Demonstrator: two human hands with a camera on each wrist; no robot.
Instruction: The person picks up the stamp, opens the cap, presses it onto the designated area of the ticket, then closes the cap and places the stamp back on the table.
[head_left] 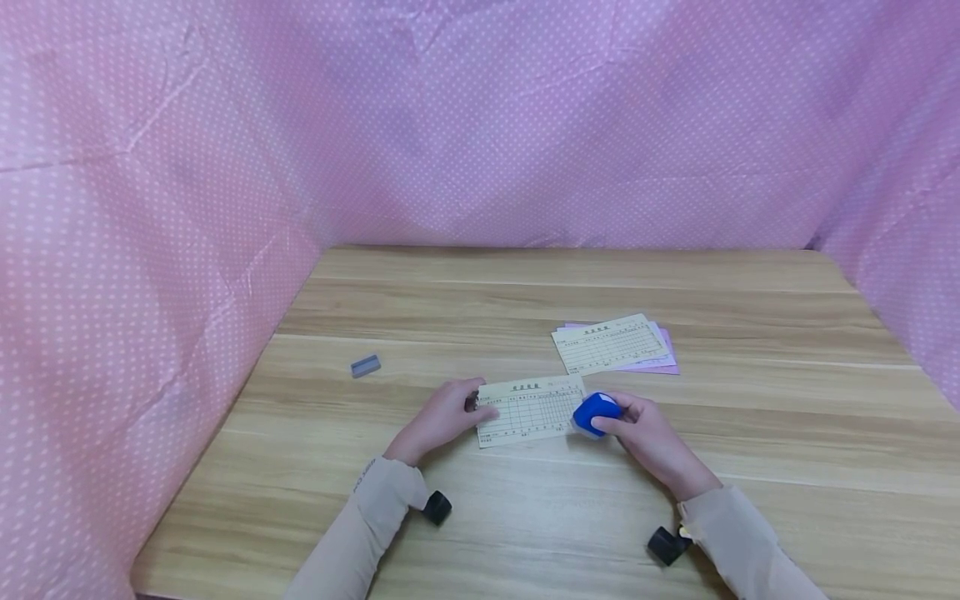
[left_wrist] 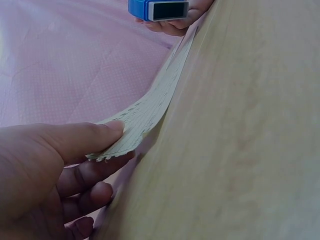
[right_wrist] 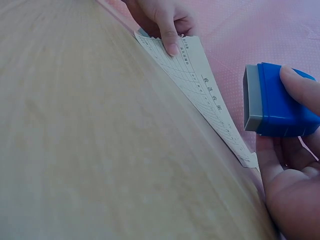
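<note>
A cream printed receipt slip (head_left: 528, 410) lies in front of me, its left edge pinched between the thumb and fingers of my left hand (head_left: 442, 417). In the left wrist view that edge of the slip (left_wrist: 135, 125) is lifted and curves up from the table, with a ragged torn border. My right hand (head_left: 652, 437) grips a blue stamp (head_left: 597, 414) by its sides, over the slip's right end. The stamp (right_wrist: 282, 100) has a grey base, which in the right wrist view is held apart from the paper.
Beyond the slip lies a fanned stack of cream, white and purple receipt slips (head_left: 615, 346). A small grey rectangular piece (head_left: 366, 366) rests on the wooden table (head_left: 525, 533) at the left. Pink dotted cloth (head_left: 480, 125) hangs behind and at both sides.
</note>
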